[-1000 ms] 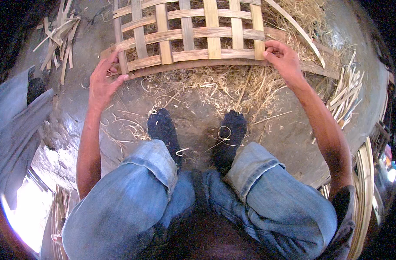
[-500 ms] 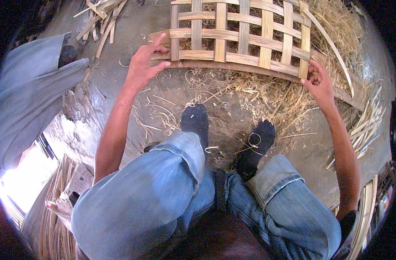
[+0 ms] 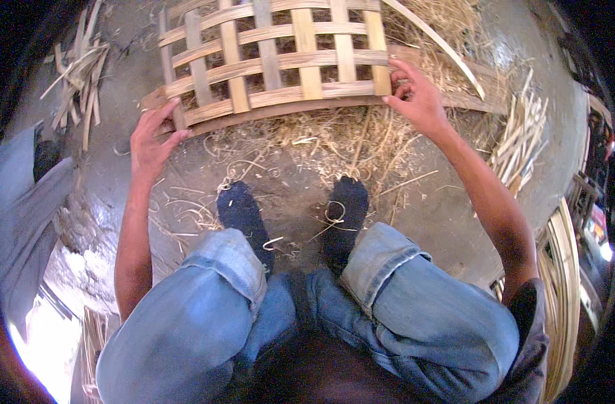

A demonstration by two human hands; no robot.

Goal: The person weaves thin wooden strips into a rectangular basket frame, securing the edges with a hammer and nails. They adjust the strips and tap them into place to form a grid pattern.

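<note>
Two dark-socked feet [image 3: 291, 219] stand below centre on the grey floor [image 3: 455, 202] among loose straw shavings [image 3: 334, 145]. At twelve o'clock lies one flat open-weave mat of pale bamboo strips [image 3: 274, 60], crossing in a lattice. The left hand [image 3: 149, 138] at ten o'clock pinches its near-left corner strip; the right hand [image 3: 415, 97] at one o'clock grips its near-right corner, fingers curled.

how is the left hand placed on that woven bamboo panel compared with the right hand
The left hand lies on the near left corner of the woven bamboo panel, fingers spread along the edge strip. The right hand is at the near right corner, fingers curled at the end of an upright slat. The left hand sits lower in the picture than the right. Both touch the panel's near edge.
</note>
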